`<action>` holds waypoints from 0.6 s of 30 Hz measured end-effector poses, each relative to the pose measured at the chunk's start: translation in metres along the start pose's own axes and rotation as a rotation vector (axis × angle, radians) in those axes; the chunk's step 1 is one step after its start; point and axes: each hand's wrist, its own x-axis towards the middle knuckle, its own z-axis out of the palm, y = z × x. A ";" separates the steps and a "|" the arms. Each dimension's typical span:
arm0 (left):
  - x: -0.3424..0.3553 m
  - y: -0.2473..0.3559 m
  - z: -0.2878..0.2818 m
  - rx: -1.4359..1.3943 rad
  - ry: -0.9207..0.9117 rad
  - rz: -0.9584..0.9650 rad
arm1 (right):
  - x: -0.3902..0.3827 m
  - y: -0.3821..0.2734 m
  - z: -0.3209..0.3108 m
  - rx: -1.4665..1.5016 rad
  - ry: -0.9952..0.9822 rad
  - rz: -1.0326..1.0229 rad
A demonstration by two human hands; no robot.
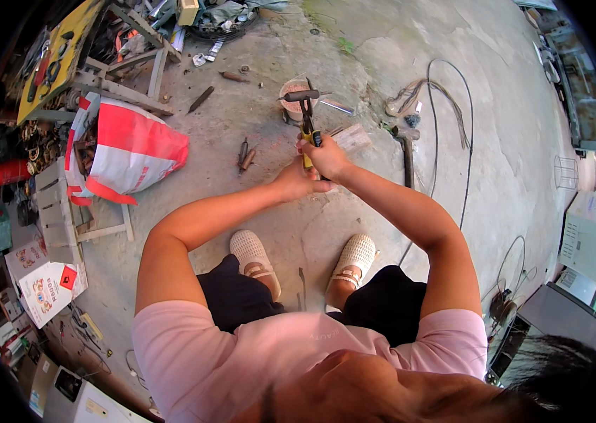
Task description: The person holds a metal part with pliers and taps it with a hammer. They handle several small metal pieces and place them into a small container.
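My right hand (329, 156) is closed around the yellow-and-black handles of a pair of pliers (307, 127). Just below it, my left hand (296, 181) closes on the lower end of the same handles; some of its fingers are hidden. The jaws grip a dark metal cylinder (299, 95) with thin tapered ends, lying crosswise. Beneath it stands a small bucket (289, 111) with pinkish material inside. To the left, two similar brownish cylinders (247, 159) lie on the concrete, with a longer dark one (201, 99) farther off.
A wooden board (351, 138) and a hammer (408, 158) lie right of my hands. A black cable (472, 134) loops beyond them. At left are a red-and-white bag (139, 144), a wooden stool (58, 204) and a yellow-topped table (65, 49) with tools.
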 end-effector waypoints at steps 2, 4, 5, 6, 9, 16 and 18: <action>0.004 -0.003 0.003 0.010 -0.022 -0.015 | -0.004 0.003 -0.002 0.077 -0.015 0.026; -0.007 0.011 0.009 -0.051 -0.025 0.002 | -0.014 0.005 -0.005 0.058 0.042 0.070; -0.002 0.010 0.015 -0.087 -0.072 0.017 | -0.012 0.020 -0.008 0.048 0.083 0.037; 0.005 0.000 0.023 -0.125 -0.114 0.025 | -0.013 0.027 -0.009 0.038 0.117 0.005; 0.014 -0.015 0.048 -0.204 -0.208 -0.065 | -0.029 0.045 -0.023 0.097 0.127 0.060; 0.025 -0.018 0.103 -0.484 -0.324 -0.086 | -0.043 0.082 -0.059 0.073 0.022 0.339; 0.024 -0.020 0.117 -0.464 -0.271 -0.036 | -0.053 0.076 -0.064 0.092 -0.019 0.396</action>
